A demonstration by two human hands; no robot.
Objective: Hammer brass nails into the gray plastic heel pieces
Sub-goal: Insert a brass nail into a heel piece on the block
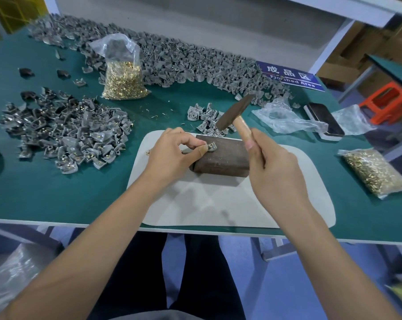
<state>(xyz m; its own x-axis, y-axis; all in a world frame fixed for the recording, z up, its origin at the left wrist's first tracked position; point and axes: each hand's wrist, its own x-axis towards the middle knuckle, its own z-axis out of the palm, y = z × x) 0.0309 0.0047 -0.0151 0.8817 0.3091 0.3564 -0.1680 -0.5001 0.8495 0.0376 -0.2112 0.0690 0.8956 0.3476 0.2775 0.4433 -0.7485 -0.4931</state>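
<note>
A gray plastic heel piece (212,147) with a brass nail in it lies on top of a dark metal block (220,161). My left hand (174,153) pinches the piece at its left side, thumb and forefinger against it. My right hand (272,162) grips the wooden handle of a hammer (235,115), whose dark head is raised above and behind the block. A few loose brass nails (147,152) lie by my left hand on the white mat (195,199).
A heap of nailed heel pieces (66,132) lies left; a long bank of gray pieces (172,61) runs along the back. Bags of brass nails stand behind (123,82) and lie at right (375,172). A small cluster of pieces (204,116), crumpled plastic (285,116), a phone (324,121).
</note>
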